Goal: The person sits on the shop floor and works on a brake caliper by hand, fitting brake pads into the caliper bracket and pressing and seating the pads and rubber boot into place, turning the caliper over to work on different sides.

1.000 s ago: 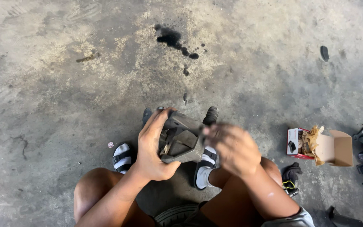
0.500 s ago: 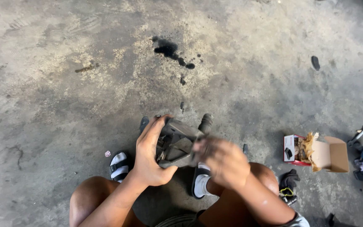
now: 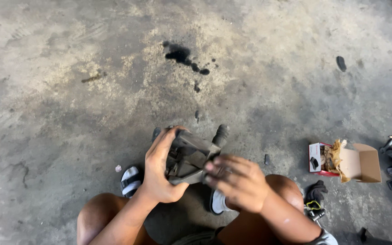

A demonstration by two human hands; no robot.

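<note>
the left hand (image 3: 159, 170) wraps its fingers around the left side of a dark grey metal part (image 3: 191, 156), gripping it above the knees. the right hand (image 3: 234, 181) closes its fingertips on the part's near right edge; what they pinch there is blurred. a black stub (image 3: 221, 134) sticks out on the far side. to the right on the concrete floor (image 3: 69, 90), an open cardboard box (image 3: 345, 161) holds crumpled brown paper; its deeper contents are hard to make out. a black glove (image 3: 316, 191) lies near it.

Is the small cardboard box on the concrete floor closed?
No, the small cardboard box lies on the concrete floor with its flap folded open and crumpled brown paper packing showing inside.
</note>
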